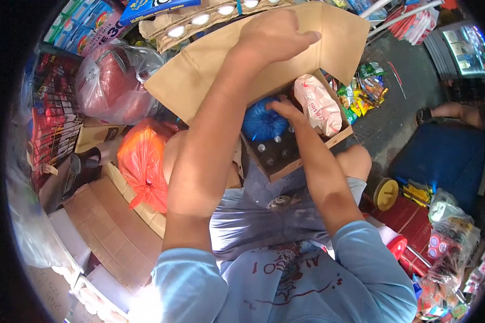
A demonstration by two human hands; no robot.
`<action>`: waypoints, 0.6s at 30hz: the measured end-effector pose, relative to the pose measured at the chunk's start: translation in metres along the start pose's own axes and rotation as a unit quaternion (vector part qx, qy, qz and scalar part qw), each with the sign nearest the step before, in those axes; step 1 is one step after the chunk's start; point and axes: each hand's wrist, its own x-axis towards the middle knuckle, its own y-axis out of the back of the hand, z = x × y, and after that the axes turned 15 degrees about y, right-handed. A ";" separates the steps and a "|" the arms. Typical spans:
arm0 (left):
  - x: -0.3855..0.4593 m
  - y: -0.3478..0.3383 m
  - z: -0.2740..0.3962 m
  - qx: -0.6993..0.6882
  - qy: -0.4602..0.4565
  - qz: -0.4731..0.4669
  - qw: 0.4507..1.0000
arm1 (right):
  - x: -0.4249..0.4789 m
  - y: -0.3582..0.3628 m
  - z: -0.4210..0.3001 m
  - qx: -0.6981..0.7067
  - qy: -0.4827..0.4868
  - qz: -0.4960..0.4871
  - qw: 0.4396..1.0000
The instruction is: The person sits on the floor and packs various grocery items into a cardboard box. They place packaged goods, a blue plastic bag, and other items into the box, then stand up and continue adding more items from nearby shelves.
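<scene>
Before me is an open cardboard box (285, 168) with a large raised flap (210, 66). My left hand (273, 38) is up at the flap, its fingers curled and its thumb pointing right; whether it grips the edge is hidden. Down in the box my right hand (287, 110) has its thumb and fingers on a blue plastic bag (262, 121), whose contents I cannot see. Several bottles with pale caps (261, 148) stand in the front part of the box. To the right of the bag lies a pale pink package (317, 105) with red writing.
A knotted orange plastic bag (143, 161) sits left of my leg, near flattened cardboard (113, 230). Behind the flap are egg trays (161, 30); a clear bag with reddish contents (109, 89) is at left. Colourful packets (365, 95) and a yellow-lidded container (386, 194) lie right.
</scene>
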 end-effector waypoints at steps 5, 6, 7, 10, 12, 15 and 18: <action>-0.003 -0.011 0.019 -0.007 0.001 0.001 1.000 | -0.013 -0.009 0.001 -0.174 -0.013 -0.010 0.985; -0.005 -0.010 0.020 0.012 0.005 0.001 1.000 | -0.013 -0.014 -0.004 -0.187 -0.015 -0.010 0.982; -0.007 -0.008 0.022 0.014 0.018 -0.018 1.000 | -0.015 -0.017 -0.015 -0.202 -0.017 -0.011 0.979; -0.011 -0.009 0.024 0.018 0.031 -0.047 0.998 | -0.024 -0.014 -0.040 -0.263 -0.006 -0.043 0.964; -0.007 -0.018 0.019 0.020 0.007 -0.016 1.000 | -0.030 -0.004 -0.061 -0.323 0.024 -0.047 0.945; -0.003 -0.025 0.029 0.040 -0.016 -0.026 0.999 | -0.054 -0.015 -0.081 -0.357 0.080 -0.029 0.930; -0.005 -0.021 0.020 0.014 -0.016 -0.018 1.000 | -0.049 -0.055 -0.073 -0.359 0.158 -0.061 0.918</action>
